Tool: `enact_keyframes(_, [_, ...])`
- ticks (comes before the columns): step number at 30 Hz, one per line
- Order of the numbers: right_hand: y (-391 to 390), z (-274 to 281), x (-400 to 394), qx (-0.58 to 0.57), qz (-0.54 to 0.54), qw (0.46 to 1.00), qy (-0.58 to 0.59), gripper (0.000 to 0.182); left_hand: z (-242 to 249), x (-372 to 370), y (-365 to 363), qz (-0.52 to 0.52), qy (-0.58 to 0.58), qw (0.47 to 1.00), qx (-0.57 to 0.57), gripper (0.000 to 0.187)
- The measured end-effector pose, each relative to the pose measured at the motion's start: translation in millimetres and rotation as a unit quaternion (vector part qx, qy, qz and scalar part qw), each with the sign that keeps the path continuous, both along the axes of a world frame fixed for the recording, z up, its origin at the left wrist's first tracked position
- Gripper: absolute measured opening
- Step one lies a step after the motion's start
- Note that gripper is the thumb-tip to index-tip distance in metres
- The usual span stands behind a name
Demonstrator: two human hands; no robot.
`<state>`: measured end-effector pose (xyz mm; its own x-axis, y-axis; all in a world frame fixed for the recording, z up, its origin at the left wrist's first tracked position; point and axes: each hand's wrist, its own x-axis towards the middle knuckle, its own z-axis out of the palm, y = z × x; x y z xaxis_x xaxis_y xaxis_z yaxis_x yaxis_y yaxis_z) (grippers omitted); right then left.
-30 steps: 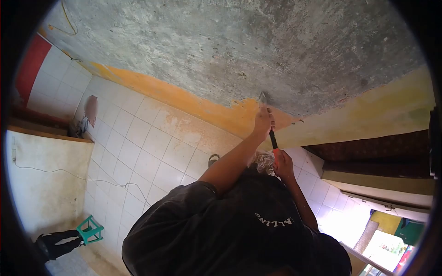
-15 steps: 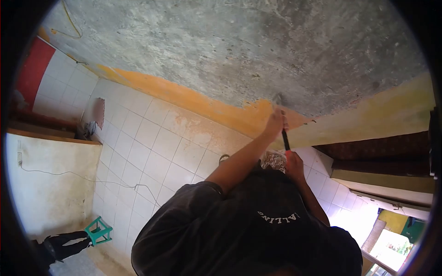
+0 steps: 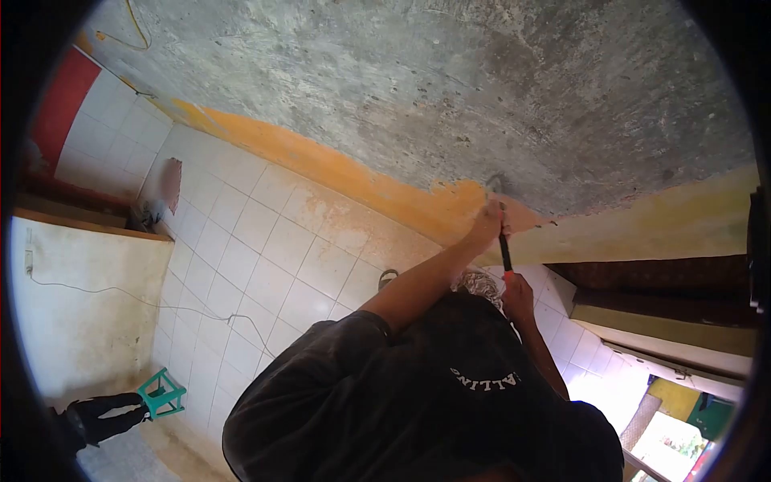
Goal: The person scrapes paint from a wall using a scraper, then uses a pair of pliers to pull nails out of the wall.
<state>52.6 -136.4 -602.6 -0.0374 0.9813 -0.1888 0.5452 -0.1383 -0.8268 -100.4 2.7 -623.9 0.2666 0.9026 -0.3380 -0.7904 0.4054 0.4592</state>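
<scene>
My left hand [image 3: 487, 225] is closed around the upper part of a long tool [image 3: 506, 255] with a black and red handle. Lower on the same handle, my right hand [image 3: 518, 299] is wrapped round its red end. The tool's blurred head meets the wall where bare grey plaster [image 3: 385, 104] borders a strip of orange paint [image 3: 321, 165]. Just right of the head lies a pinkish patch [image 3: 524, 215] beside yellow-green paint [image 3: 642, 226].
Below the wall is a white tiled floor [image 3: 233, 225] with dust. A sandal [image 3: 388, 278] is near my left forearm. A green stool [image 3: 163, 394] and dark cloth [image 3: 108, 418] sit at lower left. A thin cable crosses the tiles. Wooden shelving [image 3: 666, 321] stands at right.
Both hands and the tool sit slightly lower and to the right in view. The wall and tool head have shifted similarly as the view moved. Both hands keep their hold.
</scene>
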Motion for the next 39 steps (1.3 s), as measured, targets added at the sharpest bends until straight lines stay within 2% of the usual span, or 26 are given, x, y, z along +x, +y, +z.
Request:
enact_keyframes(1, [3, -3, -5, 0.085, 0.042, 0.994, -0.061, 0.033, -2, -7, 2, -0.005, -0.052, 0.999, -0.013, 0.048])
enact_keyframes(2, [3, -6, -9, 0.087, 0.038, 0.994, -0.061, 0.033, -3, -11, 4, -0.009, -0.052, 0.999, -0.011, 0.048])
enact_keyframes(4, [0, -5, -21, -0.087, -0.045, 0.994, 0.053, 0.032, 6, -22, 2, 0.012, 0.024, 1.000, -0.014, 0.049])
enact_keyframes(8, [-12, 20, -20, -0.108, -0.102, 0.988, 0.030, 0.033, 11, -4, -6, -0.022, 0.059, 0.998, -0.007, 0.053])
enact_keyframes(11, [-3, 18, -14, -0.122, -0.084, 0.988, 0.034, 0.034, 17, -8, -3, -0.013, 0.045, 0.999, 0.008, 0.053])
enact_keyframes(13, [15, 23, -46, -0.010, -0.010, 1.000, -0.001, 0.036, 4, -42, 9, 0.043, 0.003, 0.998, -0.037, 0.053])
enact_keyframes(14, [17, 25, -55, -0.078, -0.028, 0.996, 0.041, 0.037, 9, -57, 9, 0.041, 0.040, 0.998, -0.030, 0.053])
enact_keyframes(17, [9, 15, -52, -0.039, -0.042, 0.998, 0.022, 0.037, 23, -50, 2, 0.015, 0.032, 0.999, -0.041, 0.056])
enact_keyframes(20, [-6, 23, -24, -0.074, -0.056, 0.995, 0.025, 0.036, 21, -14, -2, -0.013, 0.049, 0.999, -0.013, 0.057])
enact_keyframes(23, [9, 28, -31, -0.039, -0.012, 0.999, 0.017, 0.037, 5, -25, 8, 0.010, 0.015, 1.000, -0.009, 0.057])
enact_keyframes(26, [32, 26, -55, -0.078, 0.000, 0.996, 0.051, 0.038, 5, -72, 20, 0.072, 0.046, 0.996, -0.003, 0.059])
enact_keyframes(28, [38, 23, -57, -0.125, 0.022, 0.989, 0.073, 0.036, 18, -76, 16, 0.082, 0.074, 0.994, -0.016, 0.060])
enact_keyframes(33, [8, 23, 6, -0.136, 0.023, 0.984, 0.115, 0.033, 22, -11, 0, 0.062, 0.091, 0.994, -0.028, 0.057])
enact_keyframes(35, [-6, 24, 41, -0.140, 0.025, 0.982, 0.122, 0.033, 22, 29, -13, 0.052, 0.051, 0.997, -0.028, 0.055])
enact_keyframes(37, [-23, 20, 74, -0.102, 0.013, 0.988, 0.115, 0.033, 42, 66, -32, 0.012, 0.074, 0.995, 0.059, 0.052])
enact_keyframes(38, [-27, 22, 88, -0.103, 0.020, 0.987, 0.118, 0.033, 49, 80, -38, 0.019, 0.077, 0.995, 0.058, 0.052])
enact_keyframes(39, [-32, 37, 100, -0.147, 0.000, 0.976, 0.159, 0.033, 56, 96, -44, 0.018, 0.075, 0.995, 0.065, 0.051])
